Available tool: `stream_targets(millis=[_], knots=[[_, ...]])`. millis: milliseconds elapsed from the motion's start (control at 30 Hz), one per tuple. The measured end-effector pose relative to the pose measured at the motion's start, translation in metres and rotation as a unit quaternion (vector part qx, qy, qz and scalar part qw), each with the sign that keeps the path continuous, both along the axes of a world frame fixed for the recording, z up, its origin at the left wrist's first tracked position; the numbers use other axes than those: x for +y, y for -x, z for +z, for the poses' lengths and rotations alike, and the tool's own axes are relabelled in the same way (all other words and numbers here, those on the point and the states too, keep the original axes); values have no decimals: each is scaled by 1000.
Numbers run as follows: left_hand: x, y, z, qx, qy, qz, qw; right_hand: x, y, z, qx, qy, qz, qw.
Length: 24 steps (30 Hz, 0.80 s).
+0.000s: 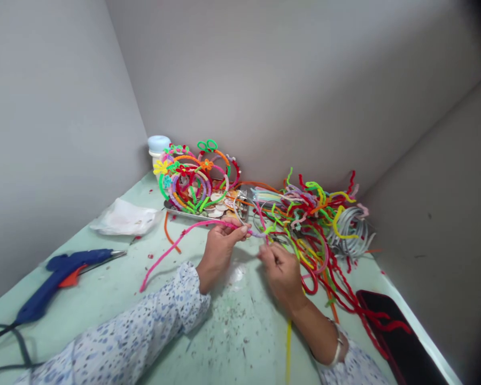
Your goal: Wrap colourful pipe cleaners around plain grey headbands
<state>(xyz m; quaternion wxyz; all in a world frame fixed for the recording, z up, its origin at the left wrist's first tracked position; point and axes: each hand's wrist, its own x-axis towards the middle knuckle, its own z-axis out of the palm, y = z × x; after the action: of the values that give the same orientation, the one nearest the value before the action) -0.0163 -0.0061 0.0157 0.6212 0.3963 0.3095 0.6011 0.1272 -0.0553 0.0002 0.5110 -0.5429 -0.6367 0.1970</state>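
Centrally, left fingers (239, 233) pinching pink fuzzy stem (167, 251), right fingers (269, 258) curled nearby, grip unclear

On the desk (240, 326), a glue gun (50, 283) lies far left, a packet (124, 217) beyond it. A tray (192, 215) sits at the back, headbands (206, 164) piled on it, a lidded bottle (159, 143) behind its left end. Before it is a strand (164, 254). To its right sprawl pipe cleaners (347, 299), some across a phone (404, 345) near the right edge; beyond the phone sits a bundle, probably of bands (350, 243)
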Motion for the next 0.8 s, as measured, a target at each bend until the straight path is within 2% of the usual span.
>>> stream_targets(millis=[67, 133, 267, 367, 500, 567, 633, 733, 800], knots=[[-3, -2, 2, 3, -11, -14, 1000, 0, 5, -2, 123, 114, 50, 985], [-8, -4, 3, 8, -13, -38, 999, 3, 9, -4, 257, 167, 73, 949], [-15, -6, 5, 42, -20, -71, 996, 8, 11, -2, 438, 193, 90, 874], [-15, -7, 2, 66, -19, -67, 995, 10, 9, 1, 483, 202, 93, 847], [-12, -7, -6, 120, -10, -4, 993, 13, 5, 0, 485, 158, 56, 858], [-13, -6, -7, 158, -29, 37, 986, 15, 4, -3, 470, 135, 36, 871], [-17, -4, -6, 200, -96, 84, 971, 17, 4, -8, 440, 125, 17, 889], [-24, -1, -3, 275, -240, 135, 921, 17, 6, -14, 393, 132, 12, 910], [-27, -1, -3, 308, -289, 136, 896, 17, 6, -16, 378, 140, 27, 915]])
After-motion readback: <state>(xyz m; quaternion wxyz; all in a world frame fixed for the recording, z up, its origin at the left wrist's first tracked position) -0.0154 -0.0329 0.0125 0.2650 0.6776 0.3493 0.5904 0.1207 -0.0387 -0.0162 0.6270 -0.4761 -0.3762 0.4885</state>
